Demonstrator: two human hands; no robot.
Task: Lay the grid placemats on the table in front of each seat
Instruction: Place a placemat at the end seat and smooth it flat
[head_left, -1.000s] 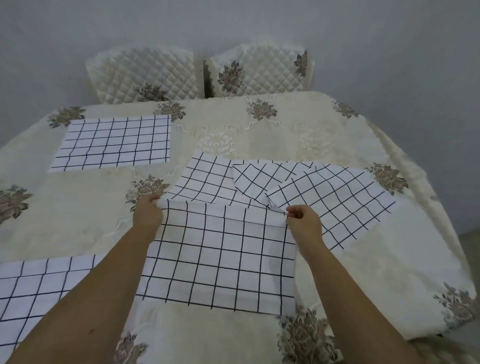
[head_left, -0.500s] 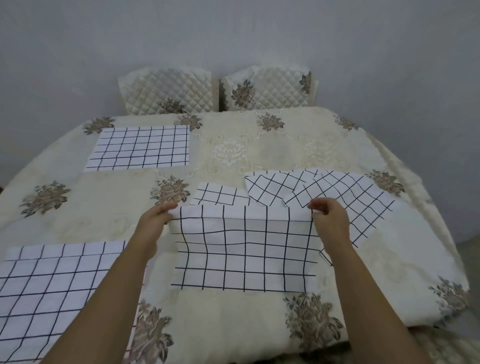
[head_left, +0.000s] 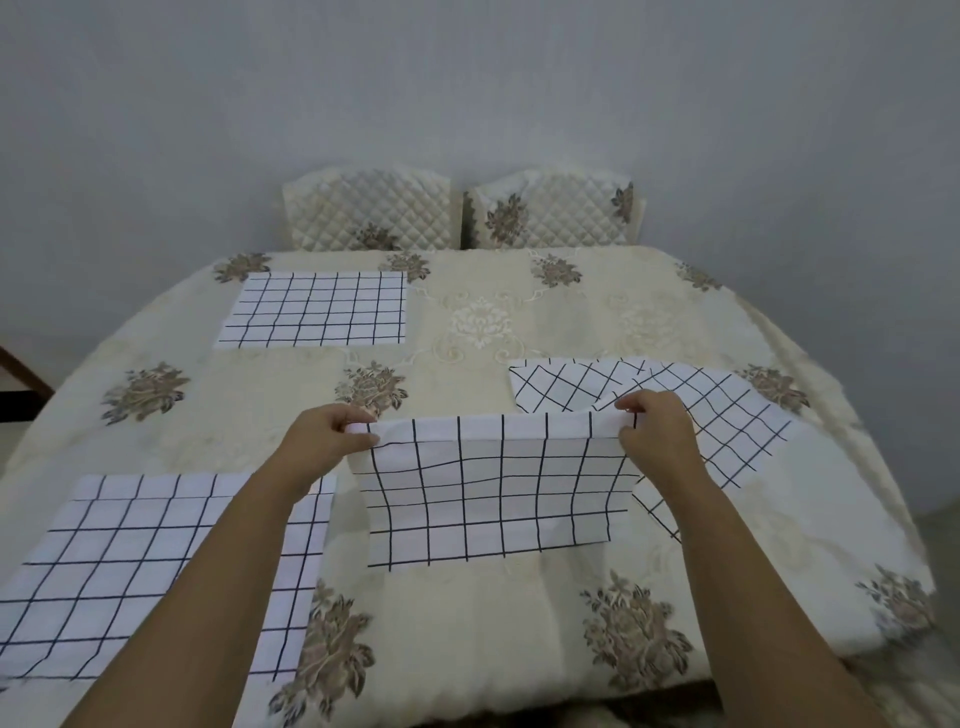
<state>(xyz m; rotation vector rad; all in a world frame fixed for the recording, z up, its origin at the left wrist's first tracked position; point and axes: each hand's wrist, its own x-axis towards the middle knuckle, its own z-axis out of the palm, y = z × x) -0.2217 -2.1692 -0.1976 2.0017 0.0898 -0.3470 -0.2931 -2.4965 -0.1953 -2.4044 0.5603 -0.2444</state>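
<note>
Nearest, at the L side of the cloth-covered surface (head_left: 467, 649), a near grid placemat (head_left: 156, 561) lay flat & square to the near edge, presumably already set for a seat on that side. The L forearm (head_left: 234, 545) crossed over its R corner.

Just beside it, to the R, the held placemat (head_left: 493, 499) was gripped by its far edge. The left hand (head_left: 324, 441) pinched the far-L corner and the right hand (head_left: 657, 439) the far-R corner. The fingers (head_left: 631, 402) were curled round the hem, so both hands were closed on cloth, neither open. Holding it by two corners kept the mat stretched & its grid lines approx. parallel to the surface edge. The far hem was raised and rolled over a bit; the near hem looked to rest on the surface. My read: this mat was being lined up for the near-R seat & not yet let go. It'd need lowering flat w/o wrinkles.

Behind the right hand, spare placemats (head_left: 727, 415) lay skewed & overlapping, at least two. Judging by the angles, they were a stock pile, not placements.

Far L, a far placemat (head_left: 317, 309) sat flat in front of the L quilted chair (head_left: 369, 213). The spot before the R quilted chair (head_left: 550, 208) had no mat, so approx. half the job looked undone.
</note>
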